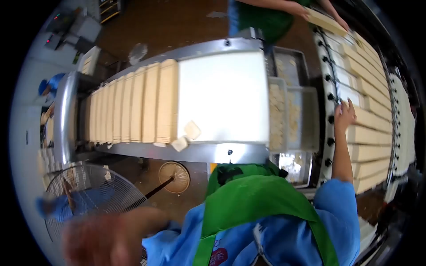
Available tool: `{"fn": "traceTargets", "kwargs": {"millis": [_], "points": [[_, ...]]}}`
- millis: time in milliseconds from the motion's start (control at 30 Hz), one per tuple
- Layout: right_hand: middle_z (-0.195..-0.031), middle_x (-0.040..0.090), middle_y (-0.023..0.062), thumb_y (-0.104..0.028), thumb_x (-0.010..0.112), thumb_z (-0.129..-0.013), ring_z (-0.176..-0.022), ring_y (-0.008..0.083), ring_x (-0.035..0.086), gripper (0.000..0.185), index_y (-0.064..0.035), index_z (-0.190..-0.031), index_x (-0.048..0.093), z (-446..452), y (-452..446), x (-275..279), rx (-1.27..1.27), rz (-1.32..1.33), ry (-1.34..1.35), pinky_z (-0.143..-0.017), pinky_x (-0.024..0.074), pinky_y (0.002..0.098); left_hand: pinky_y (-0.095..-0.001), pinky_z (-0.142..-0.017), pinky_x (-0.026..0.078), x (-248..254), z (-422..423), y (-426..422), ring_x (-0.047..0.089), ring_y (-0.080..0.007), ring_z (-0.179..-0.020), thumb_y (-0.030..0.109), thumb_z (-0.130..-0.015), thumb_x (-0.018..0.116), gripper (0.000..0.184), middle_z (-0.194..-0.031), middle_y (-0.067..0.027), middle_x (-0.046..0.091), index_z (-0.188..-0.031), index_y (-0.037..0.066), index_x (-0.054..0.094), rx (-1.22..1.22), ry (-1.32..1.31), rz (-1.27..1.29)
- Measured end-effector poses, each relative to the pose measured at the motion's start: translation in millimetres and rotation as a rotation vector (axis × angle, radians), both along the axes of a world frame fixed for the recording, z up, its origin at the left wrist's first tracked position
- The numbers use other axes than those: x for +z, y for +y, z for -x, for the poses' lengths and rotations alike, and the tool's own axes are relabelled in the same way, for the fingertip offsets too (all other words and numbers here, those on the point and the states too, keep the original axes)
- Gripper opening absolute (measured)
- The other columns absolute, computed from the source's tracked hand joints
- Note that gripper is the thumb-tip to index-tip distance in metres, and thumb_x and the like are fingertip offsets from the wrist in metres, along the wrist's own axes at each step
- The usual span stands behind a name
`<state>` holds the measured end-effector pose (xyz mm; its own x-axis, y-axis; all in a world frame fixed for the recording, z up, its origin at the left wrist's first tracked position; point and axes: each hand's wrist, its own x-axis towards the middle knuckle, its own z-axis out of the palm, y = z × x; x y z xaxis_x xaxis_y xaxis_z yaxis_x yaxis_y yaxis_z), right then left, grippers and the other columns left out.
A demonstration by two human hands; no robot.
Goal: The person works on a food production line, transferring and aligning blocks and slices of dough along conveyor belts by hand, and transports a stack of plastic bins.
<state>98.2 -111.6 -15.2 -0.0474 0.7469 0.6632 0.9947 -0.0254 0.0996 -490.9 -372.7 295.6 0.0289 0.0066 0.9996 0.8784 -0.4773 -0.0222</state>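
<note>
At the right, my right hand (345,114) reaches onto a conveyor, its fingers spread at the near end of a long row of pale, cream-coloured stacked slices (375,119). It touches the row's end; no lifted piece shows in it. My left hand (95,239) is at the lower left, in front of the fan, badly smeared by motion, so its fingers cannot be made out. In the middle, several similar rows (151,102) lie side by side on a white belt (224,97). Two loose square slices (192,130) rest at the belt's near edge.
Metal trays (302,117) with pale scraps stand between the two conveyors. A round wire fan (93,190) is at the lower left. Another person's hands (301,11) hold a pale row at the top right. A person in blue (55,82) is at the far left.
</note>
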Motion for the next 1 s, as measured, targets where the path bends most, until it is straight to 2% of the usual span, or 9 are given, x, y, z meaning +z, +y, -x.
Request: {"fn": "traceTargets", "kwargs": {"millis": [100,133,167,233,333,533,667,733,1000], "points": [[-0.131,0.051,0.0082,-0.023,0.058,-0.083,-0.118,0.0273,0.046,0.026,-0.0176,-0.107,0.064,62.4,-1.3,9.3,0.061,0.006,0.046,-0.093,0.0297,0.0496,-0.0345,-0.088,0.043,-148.5,46.2,44.1,0.048,-0.0218,-0.096,0.017,-0.088,0.058,0.050,-0.118,-0.0137,0.045,-0.128,-0.003,0.036,0.374,-0.585,0.671],[-0.130,0.050,0.0119,-0.022,0.058,-0.083,-0.117,0.0308,0.046,0.025,-0.0158,-0.106,0.064,86.5,0.0,8.5,0.111,0.042,0.069,-0.094,0.0301,0.0491,-0.0344,-0.090,0.042,-183.9,51.9,46.4,0.046,-0.0223,-0.103,0.013,-0.086,0.063,0.055,-0.122,-0.0165,0.041,-0.129,-0.005,0.035,0.238,-0.968,0.894],[-0.129,0.051,0.0130,-0.020,0.059,-0.081,-0.116,0.0316,0.046,0.025,-0.0156,-0.106,0.064,109.9,4.7,4.7,0.193,0.064,0.104,-0.094,0.0309,0.0488,-0.0373,-0.094,0.040,-227.0,65.2,41.9,0.045,-0.0290,-0.111,0.018,-0.083,0.068,0.065,-0.122,-0.0223,0.040,-0.131,-0.007,0.032,0.469,-0.915,1.223],[-0.128,0.051,0.0143,-0.017,0.062,-0.077,-0.114,0.0333,0.047,0.028,-0.0140,-0.105,0.064,162.2,17.9,-8.7,0.365,0.137,0.161,-0.094,0.0322,0.0484,-0.0440,-0.097,0.038,-312.5,83.3,27.3,0.041,-0.0436,-0.116,0.022,-0.078,0.073,0.077,-0.126,-0.0309,0.033,-0.132,-0.010,0.029,0.587,-0.784,1.408],[-0.127,0.050,0.0150,-0.014,0.067,-0.071,-0.113,0.0353,0.047,0.036,-0.0096,-0.107,0.062,270.5,20.8,-14.4,0.521,0.253,0.182,-0.093,0.0338,0.0490,-0.0422,-0.097,0.039,-347.9,75.4,27.3,0.043,-0.0442,-0.111,0.017,-0.071,0.078,0.086,-0.128,-0.0312,0.027,-0.133,-0.010,0.025,0.501,-0.966,1.485],[-0.140,0.035,0.0171,-0.035,0.065,-0.078,-0.126,0.0339,0.035,0.061,-0.0057,-0.129,0.047,461.9,39.8,-48.8,0.471,0.824,0.131,-0.102,0.0295,0.0470,-0.0412,-0.095,0.041,-349.2,62.8,54.2,0.045,-0.0435,-0.108,0.015,-0.066,0.081,0.086,-0.122,-0.0297,0.031,-0.128,-0.011,0.028,0.446,-0.981,1.517],[-0.145,0.029,0.0191,-0.046,0.052,-0.087,-0.127,0.0347,0.034,0.069,-0.0014,-0.138,0.036,561.9,54.7,-52.8,0.543,0.831,0.197,-0.103,0.0279,0.0476,-0.0409,-0.093,0.043,-335.8,55.6,63.6,0.047,-0.0448,-0.106,0.015,-0.064,0.082,0.086,-0.121,-0.0291,0.033,-0.127,-0.010,0.029,0.307,-1.068,1.541],[-0.149,0.022,0.0194,-0.049,0.048,-0.088,-0.127,0.0336,0.034,0.069,-0.0110,-0.143,0.030,600.9,61.1,-37.4,0.548,0.882,0.183,-0.103,0.0291,0.0462,-0.0425,-0.093,0.043,-330.0,56.9,67.1,0.047,-0.0444,-0.107,0.017,-0.066,0.081,0.086,-0.119,-0.0288,0.036,-0.127,-0.011,0.028,0.333,-1.047,1.586],[-0.151,0.013,0.0209,-0.055,0.048,-0.087,-0.128,0.0363,0.036,0.070,-0.0161,-0.143,0.031,663.3,84.8,-7.6,0.480,1.115,0.114,-0.099,0.0361,0.0452,-0.0503,-0.096,0.034,-349.6,55.2,77.0,0.047,-0.0388,-0.112,0.051,-0.075,0.063,0.099,-0.125,-0.0286,0.040,-0.132,-0.017,0.020,0.503,-0.594,1.893]]}}
